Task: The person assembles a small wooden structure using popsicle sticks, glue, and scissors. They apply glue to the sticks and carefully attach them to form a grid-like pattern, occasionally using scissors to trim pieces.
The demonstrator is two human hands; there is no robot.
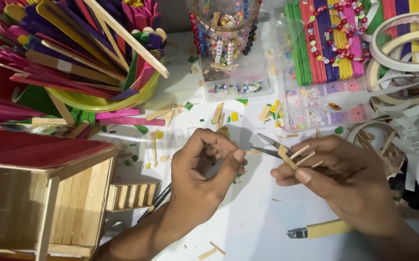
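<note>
The left hand (204,169) is curled nearly closed, thumb pressed against the bent fingers; a thin wooden sliver appears to be pinched there, though the view is too poor to confirm it. The right hand (337,181) is closed on a small bundle of sticks (299,155), which fan out up and to the left from between thumb and fingers. Scissors (270,146) lie on the table (258,217) just behind the bundle, blades pointing left, between the two hands. A narrow gap of bare table separates the hands; the widest open surface lies below them, toward the near edge, broken only by a yellow cutter (316,229) beneath the right wrist and a few offcuts (212,251). To the left, a wooden house (50,193) with a red roof occupies the near corner, its small stair (131,195) just beside the left forearm. Behind it stands a yellow bowl (103,101) of coloured sticks. Bead boxes (325,104) and tape rolls (403,53) line the far edge, right.
</note>
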